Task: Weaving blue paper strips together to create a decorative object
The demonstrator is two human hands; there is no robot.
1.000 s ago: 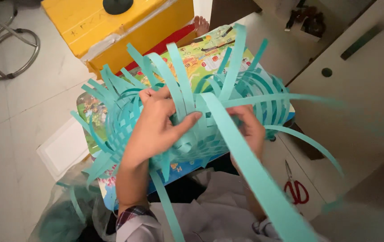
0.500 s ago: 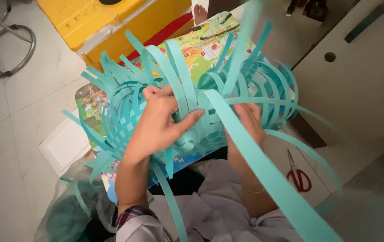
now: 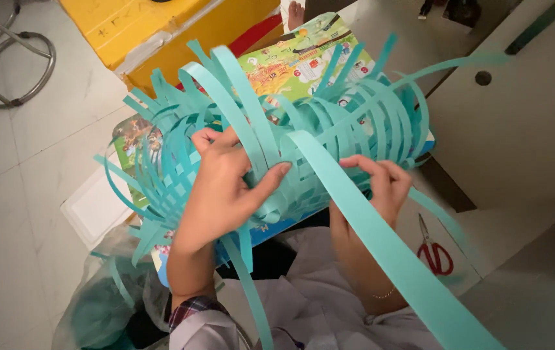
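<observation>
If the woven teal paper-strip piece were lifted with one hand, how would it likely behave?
Probably floppy: the woven teal strip piece is thin paper with loose ends curling and drooping all around. Likely very light for its bulk, being mostly open loops. It may also crush or unravel easily, since both the left hand and right hand press on it.

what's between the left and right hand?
In the head view, the left hand and right hand are separated by one wide teal paper strip crossing over the woven teal strips.

The left hand [image 3: 222, 188] curls thumb-out, while the right hand [image 3: 378, 188] seems pinched, fingers partly hidden.
</observation>
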